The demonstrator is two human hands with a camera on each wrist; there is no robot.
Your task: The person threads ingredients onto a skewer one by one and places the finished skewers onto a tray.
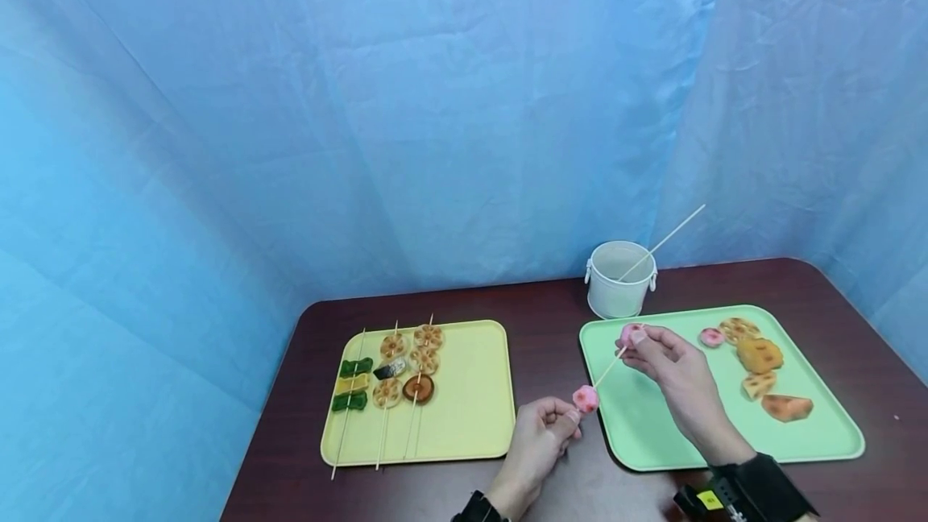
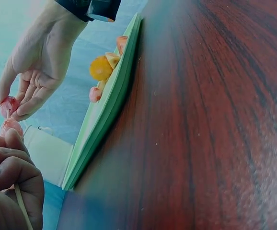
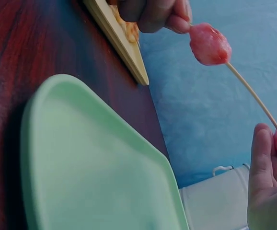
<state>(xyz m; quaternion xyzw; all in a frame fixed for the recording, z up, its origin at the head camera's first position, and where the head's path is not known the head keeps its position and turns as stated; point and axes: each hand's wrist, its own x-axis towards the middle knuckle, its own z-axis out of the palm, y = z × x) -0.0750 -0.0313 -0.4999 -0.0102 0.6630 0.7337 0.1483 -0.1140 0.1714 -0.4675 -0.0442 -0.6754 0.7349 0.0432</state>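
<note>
A thin stick (image 1: 607, 369), raised over the 9 o'clock edge of the green tray (image 1: 638, 429), slants from 7 to 1 o'clock. The near pink ball (image 1: 586, 399) is threaded on it; the far pink ball (image 1: 629, 334) sits at its 1 o'clock end. The left hand (image 1: 538, 439) grips the stick just beside the near ball, fingers curled; the right hand (image 1: 677, 377) pinches the far ball between thumb and fingers.

On the green tray, from 12 round to 4 o'clock, lie a pink piece (image 1: 712, 337), a holed slice (image 1: 738, 329), an orange chunk (image 1: 759, 354), a pale piece (image 1: 759, 385) and a brown wedge (image 1: 788, 408).

At 12 o'clock from the stick stands a white bucket (image 1: 616, 299), another stick (image 1: 681, 225) leaning out toward 2. At 9 o'clock, a yellow tray (image 1: 471, 393) bears three loaded skewers (image 1: 387, 393). Blue cloth (image 1: 471, 143) hangs behind the dark table (image 1: 544, 337).
</note>
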